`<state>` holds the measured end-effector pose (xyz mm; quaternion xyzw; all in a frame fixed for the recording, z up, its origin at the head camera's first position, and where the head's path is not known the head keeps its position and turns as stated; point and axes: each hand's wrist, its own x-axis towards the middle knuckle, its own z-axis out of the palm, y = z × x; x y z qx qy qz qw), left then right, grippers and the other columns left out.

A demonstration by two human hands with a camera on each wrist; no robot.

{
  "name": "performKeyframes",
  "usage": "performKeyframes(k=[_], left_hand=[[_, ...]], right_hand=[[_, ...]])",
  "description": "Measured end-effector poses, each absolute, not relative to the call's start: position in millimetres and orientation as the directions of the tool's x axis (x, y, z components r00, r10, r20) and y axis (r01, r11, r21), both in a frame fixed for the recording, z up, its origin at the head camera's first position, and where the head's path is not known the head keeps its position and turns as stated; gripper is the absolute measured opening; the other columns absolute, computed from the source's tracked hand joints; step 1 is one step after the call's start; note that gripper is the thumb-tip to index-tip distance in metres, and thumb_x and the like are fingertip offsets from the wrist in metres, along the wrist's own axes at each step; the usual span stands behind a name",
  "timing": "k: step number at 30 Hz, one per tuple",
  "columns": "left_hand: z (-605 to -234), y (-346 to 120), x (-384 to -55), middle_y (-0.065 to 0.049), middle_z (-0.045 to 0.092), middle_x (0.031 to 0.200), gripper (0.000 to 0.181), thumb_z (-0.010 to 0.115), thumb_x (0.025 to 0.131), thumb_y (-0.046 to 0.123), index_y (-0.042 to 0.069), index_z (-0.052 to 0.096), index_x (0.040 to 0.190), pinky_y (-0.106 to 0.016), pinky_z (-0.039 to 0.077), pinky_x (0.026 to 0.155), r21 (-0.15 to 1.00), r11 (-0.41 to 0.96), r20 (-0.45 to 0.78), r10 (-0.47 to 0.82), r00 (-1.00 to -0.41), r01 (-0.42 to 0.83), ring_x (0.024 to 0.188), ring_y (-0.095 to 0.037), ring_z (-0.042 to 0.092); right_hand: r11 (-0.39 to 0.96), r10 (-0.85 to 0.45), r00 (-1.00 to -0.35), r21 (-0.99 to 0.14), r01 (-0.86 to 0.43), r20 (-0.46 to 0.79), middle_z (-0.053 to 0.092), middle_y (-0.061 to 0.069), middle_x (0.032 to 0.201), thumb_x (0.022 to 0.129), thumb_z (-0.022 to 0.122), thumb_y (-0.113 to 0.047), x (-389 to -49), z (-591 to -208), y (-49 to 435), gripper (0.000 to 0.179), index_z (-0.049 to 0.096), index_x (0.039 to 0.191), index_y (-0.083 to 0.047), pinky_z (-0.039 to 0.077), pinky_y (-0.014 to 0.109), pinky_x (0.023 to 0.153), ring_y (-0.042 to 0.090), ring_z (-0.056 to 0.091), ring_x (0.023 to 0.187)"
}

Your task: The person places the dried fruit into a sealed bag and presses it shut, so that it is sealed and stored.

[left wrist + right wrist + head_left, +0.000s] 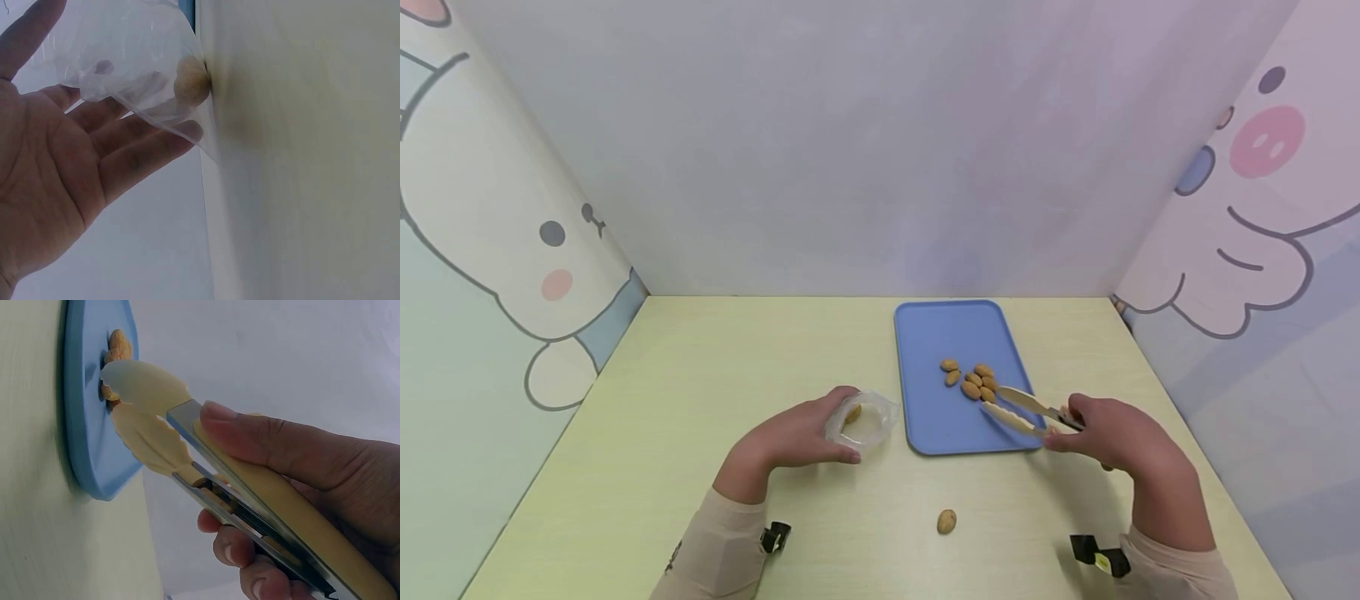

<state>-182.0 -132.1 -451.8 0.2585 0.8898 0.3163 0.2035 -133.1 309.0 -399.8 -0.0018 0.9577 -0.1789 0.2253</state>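
My left hand (808, 429) holds a clear plastic bag (883, 414) with its mouth spread, thumb on one side and fingers along the other. Inside the bag is a peanut in its shell (190, 81), seen through the film in the left wrist view. With my right hand (1120, 433) I grip a pair of cream-tipped tongs (153, 447), thumb on one arm and fingers curled round the other. The tong tips are apart, over the blue tray (947, 333) and close beside several unshelled peanuts (972, 389) lying on it.
A single peanut (947, 522) lies on the pale table (760, 350) in front of the tray. A plain wall (880, 150) rises behind the table, and cartoon-printed panels (1262, 250) flank it on both sides.
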Motion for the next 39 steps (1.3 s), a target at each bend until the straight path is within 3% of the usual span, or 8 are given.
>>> performKeyframes(k=[14, 29, 39], left_hand=[[-450.8, -132.0, -181.8, -0.001, 0.059, 0.117, 0.085, 0.079, 0.074, 0.056, 0.032, 0.035, 0.143, -0.037, 0.043, 0.087, 0.668, 0.668, -0.204, 0.587, -0.783, 0.327, 0.098, -0.013, 0.053], [-451.1, -132.5, -181.4, -0.001, 0.059, 0.115, 0.087, 0.078, 0.073, 0.058, 0.032, 0.034, 0.143, -0.037, 0.044, 0.087, 0.666, 0.669, -0.204, 0.588, -0.783, 0.330, 0.097, -0.013, 0.053], [-450.8, -132.0, -181.3, -0.001, 0.059, 0.115, 0.085, 0.078, 0.074, 0.057, 0.032, 0.035, 0.143, -0.036, 0.043, 0.086, 0.664, 0.670, -0.203, 0.590, -0.781, 0.333, 0.096, -0.013, 0.053]], right_hand=[[0.938, -0.103, -0.910, -0.344, 0.045, -0.401, 0.049, 0.003, 0.071, 0.081, 0.070, -0.059, -138.1, -408.9, 306.0, 0.051, 0.048, 0.089, -0.013, 0.038, 0.034, 0.051, 0.019, 0.050, 0.052], [0.942, -0.124, -0.914, -0.336, 0.015, -0.387, 0.049, 0.002, 0.069, 0.086, 0.069, -0.051, -138.8, -409.3, 305.4, 0.043, 0.047, 0.088, -0.014, 0.037, 0.034, 0.051, 0.018, 0.050, 0.052], [0.935, -0.133, -0.933, -0.356, -0.005, -0.335, 0.051, 0.001, 0.069, 0.085, 0.065, -0.061, -138.6, -405.2, 307.9, 0.049, 0.046, 0.086, -0.016, 0.037, 0.033, 0.053, 0.017, 0.052, 0.056]])
